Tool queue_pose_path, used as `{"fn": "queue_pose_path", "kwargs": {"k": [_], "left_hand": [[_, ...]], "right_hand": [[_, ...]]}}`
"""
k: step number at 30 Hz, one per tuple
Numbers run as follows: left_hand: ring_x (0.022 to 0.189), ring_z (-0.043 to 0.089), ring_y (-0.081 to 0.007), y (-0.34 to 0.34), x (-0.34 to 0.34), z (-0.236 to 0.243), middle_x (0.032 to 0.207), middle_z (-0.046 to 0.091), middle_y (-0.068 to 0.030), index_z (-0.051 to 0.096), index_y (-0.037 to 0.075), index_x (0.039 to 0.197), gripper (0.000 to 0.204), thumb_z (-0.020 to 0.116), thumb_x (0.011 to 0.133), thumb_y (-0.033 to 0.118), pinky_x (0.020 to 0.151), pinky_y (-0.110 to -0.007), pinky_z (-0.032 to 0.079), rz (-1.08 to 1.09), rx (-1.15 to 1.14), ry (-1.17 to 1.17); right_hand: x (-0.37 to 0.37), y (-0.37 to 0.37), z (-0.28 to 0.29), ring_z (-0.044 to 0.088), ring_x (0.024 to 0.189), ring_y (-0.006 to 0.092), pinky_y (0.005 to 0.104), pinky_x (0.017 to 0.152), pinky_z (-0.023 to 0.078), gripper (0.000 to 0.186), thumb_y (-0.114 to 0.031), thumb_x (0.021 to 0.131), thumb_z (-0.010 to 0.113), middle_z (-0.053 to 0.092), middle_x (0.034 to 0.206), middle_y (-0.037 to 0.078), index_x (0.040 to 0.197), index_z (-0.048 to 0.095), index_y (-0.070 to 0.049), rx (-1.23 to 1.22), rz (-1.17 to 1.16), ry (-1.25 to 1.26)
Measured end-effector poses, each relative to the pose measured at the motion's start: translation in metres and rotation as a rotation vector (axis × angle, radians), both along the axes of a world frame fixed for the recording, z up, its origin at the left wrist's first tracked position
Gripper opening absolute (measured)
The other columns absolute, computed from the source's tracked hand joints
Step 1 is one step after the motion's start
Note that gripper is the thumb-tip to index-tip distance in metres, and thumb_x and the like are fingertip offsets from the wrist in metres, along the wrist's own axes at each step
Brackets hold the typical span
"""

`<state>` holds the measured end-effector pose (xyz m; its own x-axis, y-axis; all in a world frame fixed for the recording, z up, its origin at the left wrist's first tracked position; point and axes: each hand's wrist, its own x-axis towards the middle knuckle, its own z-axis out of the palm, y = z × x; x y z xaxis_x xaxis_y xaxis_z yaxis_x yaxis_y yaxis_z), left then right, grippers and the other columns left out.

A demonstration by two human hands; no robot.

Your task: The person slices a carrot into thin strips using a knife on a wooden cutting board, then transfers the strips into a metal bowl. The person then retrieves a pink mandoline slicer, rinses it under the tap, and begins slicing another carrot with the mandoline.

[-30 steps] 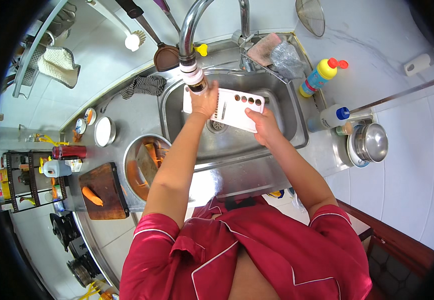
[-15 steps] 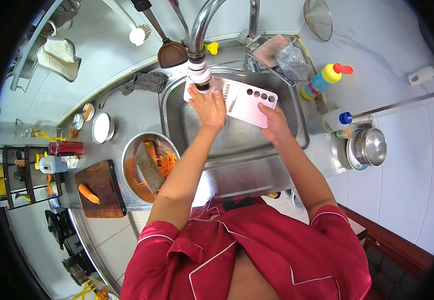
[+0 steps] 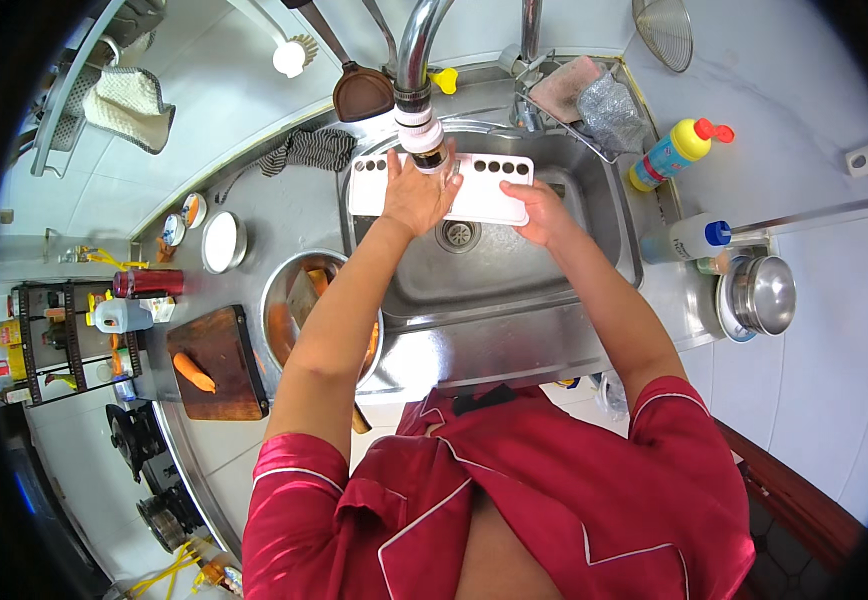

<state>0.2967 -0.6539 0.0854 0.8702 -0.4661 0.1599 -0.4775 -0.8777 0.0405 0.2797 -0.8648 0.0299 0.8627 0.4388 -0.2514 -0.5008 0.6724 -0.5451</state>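
Note:
A pale pink grater [image 3: 492, 207], a flat board with round holes at both ends, is held nearly level over the far part of the sink [image 3: 632, 250]. My left hand [image 3: 416, 200] lies on its middle with the fingers spread, just under the faucet head [image 3: 420, 130], and hides part of the grating surface. Round the grater's right end my right hand [image 3: 546, 213] is closed, thumb on top. Below the grater, the drain [image 3: 459, 235] shows in the basin. I cannot tell clearly whether water is running.
Left of the sink, a metal bowl [image 3: 272, 325] holds carrot pieces, partly behind my left forearm. Beside it a carrot [image 3: 194, 372] lies on a dark cutting board [image 3: 222, 385]. A striped cloth [image 3: 316, 150] rests behind; bottles [image 3: 676, 155] and a sponge rack [image 3: 569, 130] stand at right.
The grater has turned from a slant to nearly level, its right end swinging away from me. My left hand has slid along it, and the view has shifted slightly.

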Motion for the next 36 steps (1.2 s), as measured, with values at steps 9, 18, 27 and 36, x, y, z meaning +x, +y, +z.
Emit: {"fn": "queue_pose_path", "kwargs": {"k": [9,18,27,36], "left_hand": [[0.114,0.050,-0.0300,0.032,0.021,-0.003,0.118,0.057,-0.0134,0.049,0.012,0.126,0.050,0.042,0.090,0.046,0.099,-0.052,0.033,0.212,0.078,0.096],[0.055,0.045,-0.0113,0.077,0.022,0.030,0.059,0.050,0.0002,0.064,0.004,0.076,0.043,0.065,0.082,0.047,0.051,-0.027,0.036,0.233,-0.343,0.982],[0.055,0.041,-0.0059,0.082,-0.013,0.026,0.063,0.050,0.0047,0.065,0.004,0.082,0.028,0.067,0.083,0.032,0.049,-0.022,0.033,0.396,-0.673,1.117],[0.049,0.039,-0.0046,0.077,-0.092,0.051,0.062,0.049,0.0046,0.062,0.008,0.079,0.021,0.067,0.084,0.028,0.038,-0.020,0.028,0.918,-1.059,1.039]], "right_hand": [[0.014,-0.020,-0.008,0.062,0.098,0.0243,0.0386,0.088,0.049,0.032,-0.009,0.083,0.062,0.062,0.108,0.012,0.113,0.055,0.000,-0.041,0.070,-0.009],[0.029,-0.024,-0.029,0.063,0.093,0.0232,0.0386,0.085,0.050,0.031,-0.016,0.083,0.065,0.064,0.104,0.013,0.108,0.057,0.001,-0.127,0.127,0.093],[0.056,0.016,-0.087,0.064,0.077,0.0193,0.0331,0.071,0.053,0.025,-0.018,0.077,0.075,0.065,0.090,0.010,0.091,0.062,-0.001,-0.211,-0.238,0.130],[0.038,0.099,-0.057,0.063,0.089,0.0268,0.0428,0.077,0.054,0.018,-0.006,0.084,0.064,0.063,0.100,0.013,0.100,0.056,-0.002,-0.009,-0.322,0.375]]}}
